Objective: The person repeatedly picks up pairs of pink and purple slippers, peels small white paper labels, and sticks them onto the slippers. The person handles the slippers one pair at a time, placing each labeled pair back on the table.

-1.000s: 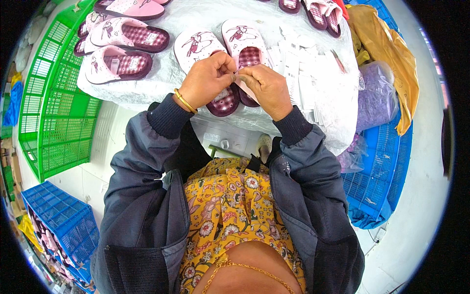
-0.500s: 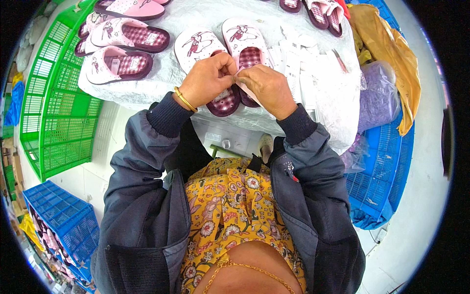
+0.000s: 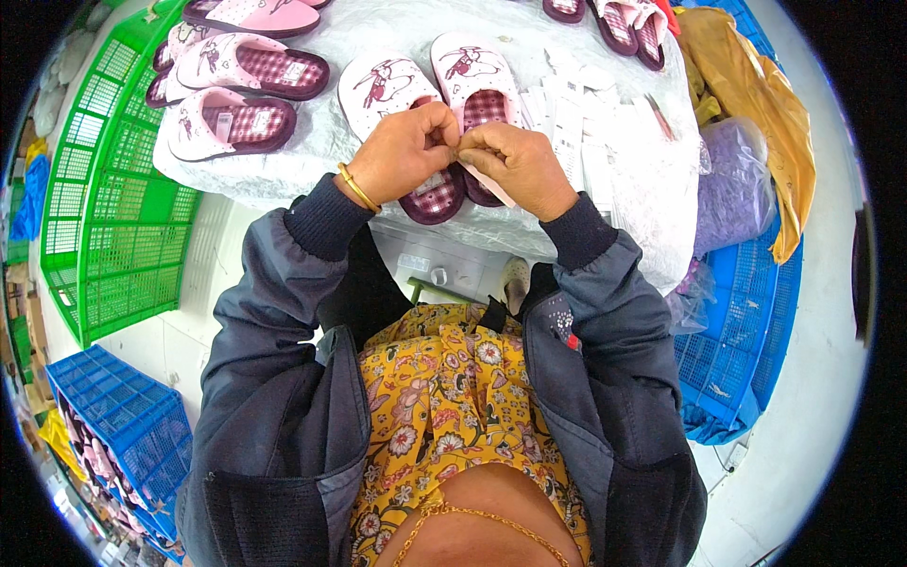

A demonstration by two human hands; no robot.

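Note:
My left hand [image 3: 408, 151] and my right hand [image 3: 520, 168] meet fingertip to fingertip over a pair of slippers. Both are closed in a pinch. Under the right fingers a white paper tag [image 3: 493, 187] sticks out; what the left fingertips grip is too small to make out. The left slipper [image 3: 383, 87] and the right slipper [image 3: 470, 68] lie side by side, toes away from me, with pale pink uppers, an animal drawing and dark red checked insoles. My hands hide their middles.
More pink slippers [image 3: 231, 123] line the table's left side, others the far right. White paper tags [image 3: 572, 118] and a slim pointed tool [image 3: 658, 118] lie right on the plastic-covered table [image 3: 652, 208]. Green crates [image 3: 123, 208] and blue crates [image 3: 737, 321] flank it.
My hands stay pinched together in nearly the same place. The right hand has shifted slightly right, and the white tag beneath it has turned a little. The slippers remain in place.

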